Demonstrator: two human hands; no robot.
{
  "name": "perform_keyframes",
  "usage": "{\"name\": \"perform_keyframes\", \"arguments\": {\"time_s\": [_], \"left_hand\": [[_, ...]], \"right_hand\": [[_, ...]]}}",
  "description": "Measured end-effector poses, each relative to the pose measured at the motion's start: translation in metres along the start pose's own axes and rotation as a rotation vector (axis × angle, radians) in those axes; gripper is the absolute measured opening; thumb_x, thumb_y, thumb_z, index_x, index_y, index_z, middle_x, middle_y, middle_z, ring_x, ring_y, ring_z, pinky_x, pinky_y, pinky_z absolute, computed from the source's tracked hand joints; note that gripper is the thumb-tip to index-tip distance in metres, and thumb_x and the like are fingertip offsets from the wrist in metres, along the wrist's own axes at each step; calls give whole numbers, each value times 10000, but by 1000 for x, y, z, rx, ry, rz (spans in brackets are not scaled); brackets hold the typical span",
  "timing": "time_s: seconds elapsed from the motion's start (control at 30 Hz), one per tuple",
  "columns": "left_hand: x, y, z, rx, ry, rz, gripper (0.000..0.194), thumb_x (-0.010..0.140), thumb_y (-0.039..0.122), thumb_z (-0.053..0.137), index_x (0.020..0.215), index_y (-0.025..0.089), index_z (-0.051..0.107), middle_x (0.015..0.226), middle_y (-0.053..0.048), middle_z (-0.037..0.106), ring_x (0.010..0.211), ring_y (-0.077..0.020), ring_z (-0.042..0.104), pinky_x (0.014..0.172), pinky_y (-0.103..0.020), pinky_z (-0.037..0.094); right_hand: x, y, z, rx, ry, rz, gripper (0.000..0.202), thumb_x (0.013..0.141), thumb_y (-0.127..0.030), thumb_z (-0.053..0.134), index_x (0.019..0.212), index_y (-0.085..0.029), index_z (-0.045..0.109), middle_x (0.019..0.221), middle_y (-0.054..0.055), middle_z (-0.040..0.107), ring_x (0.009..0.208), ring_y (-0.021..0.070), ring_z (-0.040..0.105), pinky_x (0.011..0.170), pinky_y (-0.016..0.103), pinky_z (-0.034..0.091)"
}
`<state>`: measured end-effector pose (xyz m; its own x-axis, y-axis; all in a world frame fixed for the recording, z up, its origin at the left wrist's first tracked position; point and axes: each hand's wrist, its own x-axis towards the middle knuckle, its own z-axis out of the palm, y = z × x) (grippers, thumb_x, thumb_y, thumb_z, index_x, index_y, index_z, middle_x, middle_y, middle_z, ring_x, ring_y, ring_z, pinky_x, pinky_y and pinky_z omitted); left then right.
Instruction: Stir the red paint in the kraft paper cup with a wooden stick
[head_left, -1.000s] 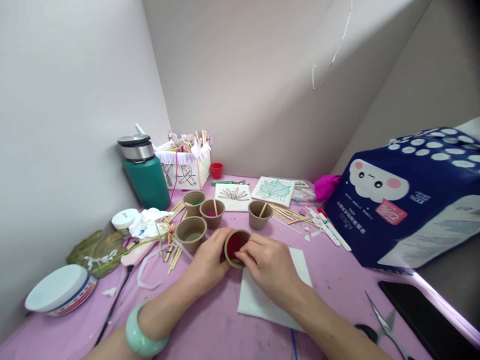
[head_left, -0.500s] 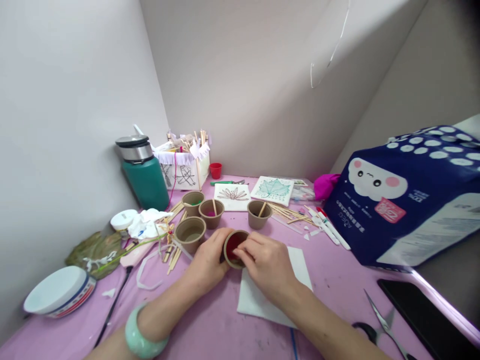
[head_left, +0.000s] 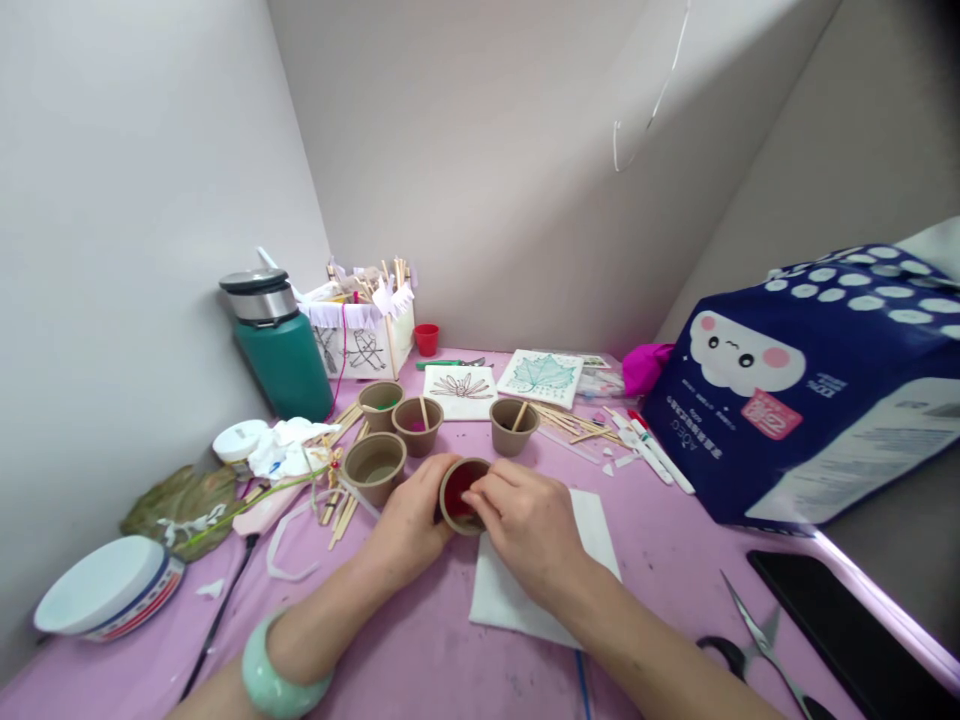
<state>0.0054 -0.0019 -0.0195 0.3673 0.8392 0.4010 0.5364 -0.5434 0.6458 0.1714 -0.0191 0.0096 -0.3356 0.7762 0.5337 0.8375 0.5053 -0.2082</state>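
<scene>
Left hand grips the brown cup, tipped above the desk, well short of its back edge; right hand pinches inside, anything between the fingertips hidden. Steady rim, small movements: that should spare the white sheet any red spill.

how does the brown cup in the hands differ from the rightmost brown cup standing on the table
The held cup is tilted, its mouth toward the camera; the rightmost cup stands upright on the table.
The held cup is in the left hand, with the right hand at its mouth; no hand touches the rightmost cup.
The held cup shows red inside; the rightmost cup looks dark, with a stick in it.
Both are brown and similarly shaped.
</scene>
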Motion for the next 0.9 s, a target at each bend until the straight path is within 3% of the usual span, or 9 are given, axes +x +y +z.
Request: {"name": "perform_keyframes", "arguments": {"time_s": [0.4,0.77,0.9], "left_hand": [[0,2,0,-14,-9,3,467,746,104,593,1184,225,484,1154,-63,593,1064,-217,573,911,-353,472],[-1,1,0,-1,-11,9,476,758,89,577,1197,234,461,1167,-55,582,1073,-206,562,923,-346,461],[-1,1,0,-3,-13,9,482,746,78,580,1190,229,465,1162,-52,583,1071,-203,562,920,-334,458]], "right_hand": [[1,2,-1,-2,-35,40,169,838,-216,602,676,-179,628,680,-8,596,592,118,524,548,275,291],[0,2,2,-51,36,-3,204,875,-217,540,701,-172,636,691,12,587,592,127,513,558,283,303],[1,3,3,5,-17,6,187,858,-218,570,687,-173,632,692,2,588,590,119,518,556,273,311]]}}
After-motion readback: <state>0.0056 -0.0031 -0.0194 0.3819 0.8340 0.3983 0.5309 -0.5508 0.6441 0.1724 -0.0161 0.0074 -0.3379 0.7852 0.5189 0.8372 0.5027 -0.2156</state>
